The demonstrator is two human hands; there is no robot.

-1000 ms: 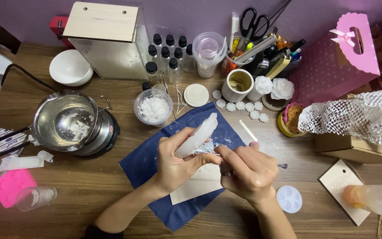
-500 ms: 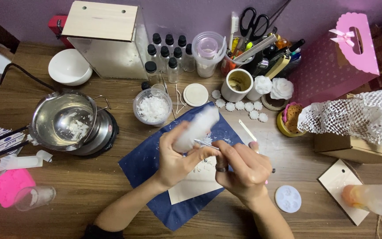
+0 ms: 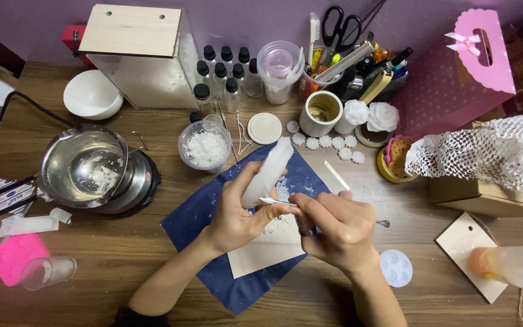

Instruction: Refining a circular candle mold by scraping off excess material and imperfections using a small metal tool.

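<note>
- The left hand [image 3: 234, 212] wraps its fingers around a long white wax stick [image 3: 267, 171], which tilts up and away toward the top right, over the blue cloth [image 3: 198, 221].
- The right hand [image 3: 334, 227] pinches a thin metal tool [image 3: 279, 202] with its fingers closed tight; the tool's pale flat tip touches the lower end of the wax stick, just beside the left thumb.
- The far end of the tool [image 3: 383, 223] pokes out to the right of the right hand.
- A dark ring [image 3: 306, 231] sits on one finger of the right hand.
- White wax crumbs [image 3: 282, 189] lie on the blue cloth under the stick, and a cream card [image 3: 267, 251] lies on the cloth below both hands.
- A clear cup of white flakes [image 3: 204, 147] stands just beyond the cloth, near the tip of the stick.
- To the left, a metal pot [image 3: 83, 169] with some flakes in it sits on a small black hot plate [image 3: 143, 181].
- A white bowl [image 3: 92, 95] and a wooden box [image 3: 137, 54] stand at the back left, with small black-capped bottles [image 3: 225, 75] beside the box.
- A white stick [image 3: 336, 175] lies on the table just beyond the right hand.
- A pink paper bag [image 3: 455, 79] stands at the back right, well apart from the hands.
</note>
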